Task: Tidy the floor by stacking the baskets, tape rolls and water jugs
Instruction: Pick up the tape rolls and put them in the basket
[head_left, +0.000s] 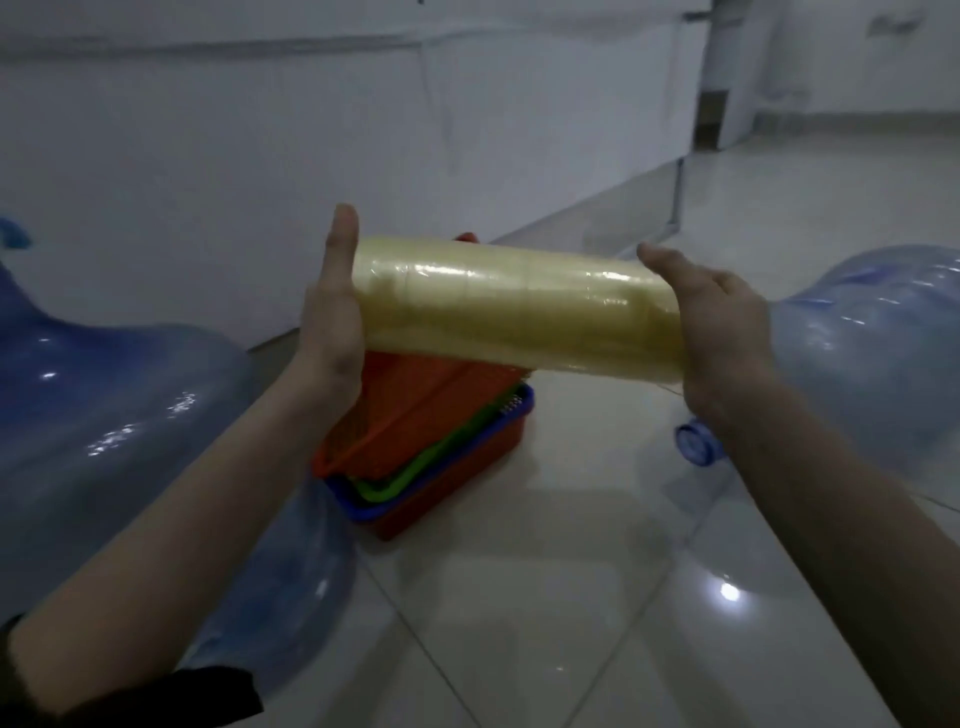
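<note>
A long yellowish pack of tape rolls (514, 309), wrapped in clear film, lies sideways in the air between my hands. My left hand (332, 317) presses flat on its left end and my right hand (722, 332) grips its right end. Below it on the floor is a nested stack of baskets (415, 441): orange on top and tilted, then green, blue and red. A big blue water jug (104, 431) lies at the left, another blue jug (280, 577) under my left forearm, and a paler jug (878, 343) on its side at the right.
A white wall (260, 156) runs behind the baskets, down to the glossy tiled floor (571, 597). A pillar or doorway (722, 78) stands at the far right back. A blue jug cap end (693, 441) lies near my right wrist.
</note>
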